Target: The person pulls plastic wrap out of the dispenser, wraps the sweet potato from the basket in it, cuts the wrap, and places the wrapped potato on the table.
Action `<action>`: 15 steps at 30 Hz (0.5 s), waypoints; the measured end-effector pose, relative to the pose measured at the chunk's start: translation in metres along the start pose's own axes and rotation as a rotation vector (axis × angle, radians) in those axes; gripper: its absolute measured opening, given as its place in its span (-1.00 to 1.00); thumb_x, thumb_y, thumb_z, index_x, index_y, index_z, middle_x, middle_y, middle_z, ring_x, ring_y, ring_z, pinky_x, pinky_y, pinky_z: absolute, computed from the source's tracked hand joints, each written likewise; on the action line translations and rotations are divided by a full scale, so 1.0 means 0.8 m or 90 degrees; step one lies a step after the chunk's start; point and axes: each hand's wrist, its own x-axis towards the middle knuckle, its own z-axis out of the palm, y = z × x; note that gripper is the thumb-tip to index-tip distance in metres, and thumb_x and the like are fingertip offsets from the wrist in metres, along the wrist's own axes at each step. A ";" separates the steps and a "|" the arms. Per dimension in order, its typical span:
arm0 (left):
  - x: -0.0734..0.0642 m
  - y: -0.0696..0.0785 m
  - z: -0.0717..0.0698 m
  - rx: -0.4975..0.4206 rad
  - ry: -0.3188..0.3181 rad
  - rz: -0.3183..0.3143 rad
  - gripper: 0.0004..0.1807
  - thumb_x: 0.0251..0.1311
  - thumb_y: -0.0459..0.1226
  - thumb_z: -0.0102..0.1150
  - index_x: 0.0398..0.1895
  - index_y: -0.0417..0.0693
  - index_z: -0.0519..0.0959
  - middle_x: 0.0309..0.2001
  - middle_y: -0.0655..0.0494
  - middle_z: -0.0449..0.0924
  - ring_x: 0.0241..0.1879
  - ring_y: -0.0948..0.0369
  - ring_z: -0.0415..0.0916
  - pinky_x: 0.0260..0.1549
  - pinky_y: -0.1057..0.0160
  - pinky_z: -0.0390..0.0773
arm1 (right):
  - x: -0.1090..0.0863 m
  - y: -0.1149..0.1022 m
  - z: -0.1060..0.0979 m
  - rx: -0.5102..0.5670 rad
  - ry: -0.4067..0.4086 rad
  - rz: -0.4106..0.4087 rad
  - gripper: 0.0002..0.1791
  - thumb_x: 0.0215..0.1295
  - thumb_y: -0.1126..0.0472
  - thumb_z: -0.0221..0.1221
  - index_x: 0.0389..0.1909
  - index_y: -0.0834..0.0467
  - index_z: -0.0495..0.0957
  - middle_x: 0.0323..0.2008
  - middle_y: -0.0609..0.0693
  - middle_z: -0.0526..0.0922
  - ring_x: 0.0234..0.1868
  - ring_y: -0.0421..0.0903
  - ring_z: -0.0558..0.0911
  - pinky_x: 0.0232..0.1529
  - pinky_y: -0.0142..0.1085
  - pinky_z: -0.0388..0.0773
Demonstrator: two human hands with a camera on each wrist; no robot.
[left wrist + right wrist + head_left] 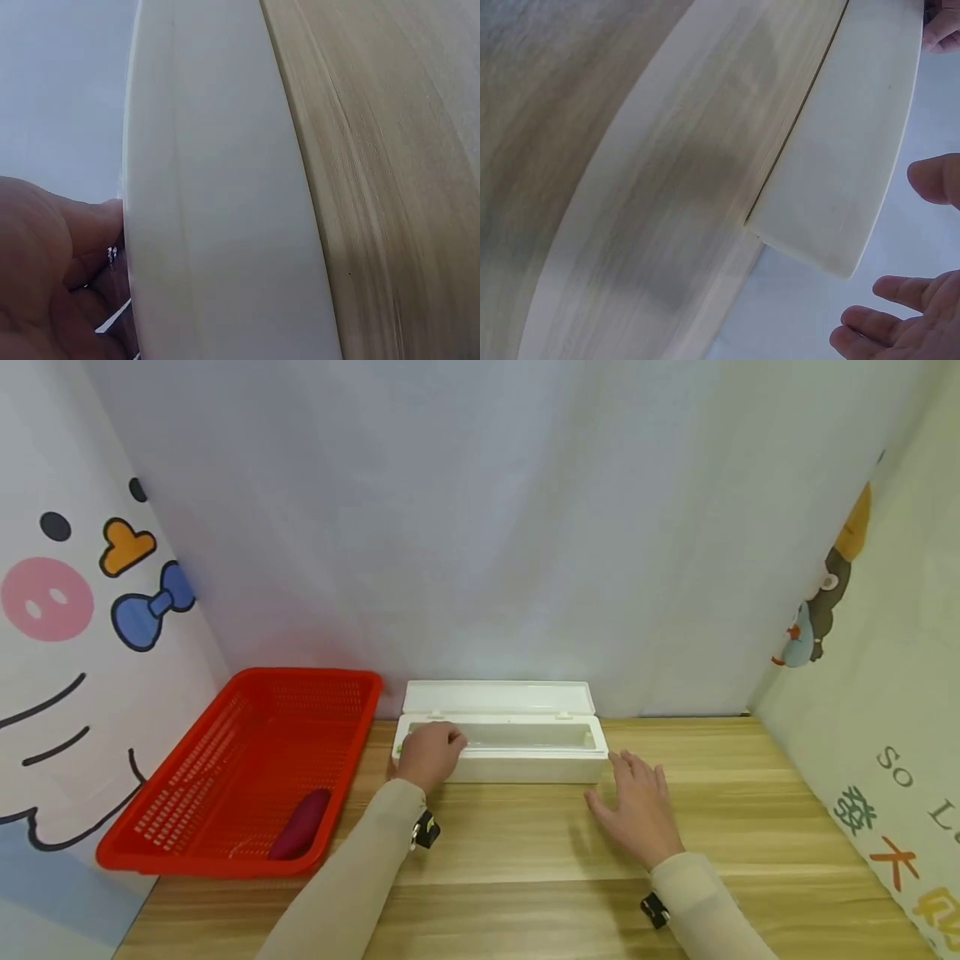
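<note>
A long white box [525, 768] with its lid [498, 697] raised stands against the back curtain; it looks like a cling film dispenser. Over its left end, my left hand [429, 753] has its fingers curled and seems to pinch a bit of shiny clear film [114, 319] at the front rim. Most of what it holds is hidden behind the thumb and box. A small green spot [400, 749] shows beside that hand. My right hand [637, 806] hovers just off the box's right end, fingers spread and holding nothing.
To the left, a red plastic basket [206, 866] with slotted walls holds a dark purple, elongated object [302, 827]. The wood-grain table [510, 860] meets a pale curtain [480, 527] behind and printed cloth walls at both sides.
</note>
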 end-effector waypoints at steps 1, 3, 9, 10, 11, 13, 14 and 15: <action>0.001 0.000 0.000 0.007 0.003 0.006 -0.83 0.30 -0.17 0.06 -0.42 0.08 0.60 -0.51 0.24 0.53 -0.44 0.21 0.44 -0.26 0.14 0.44 | 0.001 -0.001 0.001 0.004 -0.003 0.001 -0.20 0.19 -0.07 0.22 0.28 0.37 0.25 0.25 0.39 0.28 0.30 0.28 0.23 0.34 0.22 -0.17; 0.003 -0.001 0.002 0.029 0.015 0.029 -0.84 0.32 -0.19 0.06 -0.37 0.02 0.61 -0.42 0.18 0.56 -0.35 0.14 0.47 -0.22 0.10 0.46 | 0.002 -0.002 0.003 0.008 -0.009 0.002 -0.21 0.19 -0.07 0.22 0.29 0.36 0.24 0.26 0.39 0.28 0.30 0.28 0.22 0.34 0.21 -0.17; -0.001 0.003 0.009 0.111 0.093 0.078 -0.85 0.32 -0.21 0.09 -0.31 -0.06 0.61 -0.29 0.03 0.59 -0.22 -0.03 0.42 -0.20 0.05 0.43 | 0.012 -0.010 0.007 0.043 0.008 -0.010 -0.32 0.19 0.03 0.23 0.22 0.35 0.33 0.21 0.33 0.37 0.26 0.24 0.29 0.35 0.16 -0.06; -0.002 0.005 0.010 0.125 0.107 0.078 -0.85 0.32 -0.20 0.09 -0.31 -0.05 0.61 -0.29 0.03 0.60 -0.21 -0.03 0.42 -0.19 0.04 0.41 | 0.015 -0.013 0.007 0.052 0.014 -0.017 -0.36 0.20 0.05 0.23 0.20 0.34 0.35 0.19 0.30 0.40 0.25 0.23 0.32 0.34 0.14 -0.01; -0.004 0.007 0.010 0.139 0.120 0.080 -0.85 0.31 -0.19 0.10 -0.31 -0.04 0.60 -0.30 0.04 0.62 -0.21 -0.02 0.42 -0.19 0.04 0.38 | 0.018 -0.015 0.007 0.061 0.019 -0.023 -0.40 0.22 0.07 0.22 0.18 0.33 0.37 0.17 0.28 0.42 0.23 0.22 0.34 0.32 0.11 0.06; -0.006 0.011 0.009 0.160 0.136 0.091 -0.86 0.31 -0.17 0.09 -0.30 0.00 0.60 -0.32 0.07 0.65 -0.20 -0.01 0.42 -0.17 0.02 0.34 | 0.026 -0.021 0.008 0.081 0.026 -0.033 -0.47 0.24 0.11 0.20 0.16 0.30 0.39 0.14 0.23 0.47 0.20 0.19 0.38 0.28 0.07 0.17; -0.006 0.012 0.010 0.164 0.142 0.098 -0.87 0.31 -0.16 0.10 -0.29 0.03 0.60 -0.34 0.10 0.66 -0.21 0.01 0.43 -0.16 0.02 0.32 | 0.029 -0.023 0.008 0.088 0.027 -0.035 -0.50 0.25 0.13 0.19 0.15 0.29 0.40 0.13 0.21 0.48 0.20 0.17 0.39 0.27 0.05 0.21; -0.006 0.013 0.010 0.160 0.146 0.107 -0.87 0.30 -0.15 0.11 -0.29 0.05 0.60 -0.36 0.12 0.67 -0.24 0.02 0.44 -0.17 0.01 0.32 | 0.032 -0.026 0.009 0.097 0.028 -0.036 -0.52 0.27 0.14 0.18 0.15 0.28 0.41 0.12 0.19 0.49 0.19 0.16 0.40 0.24 0.03 0.25</action>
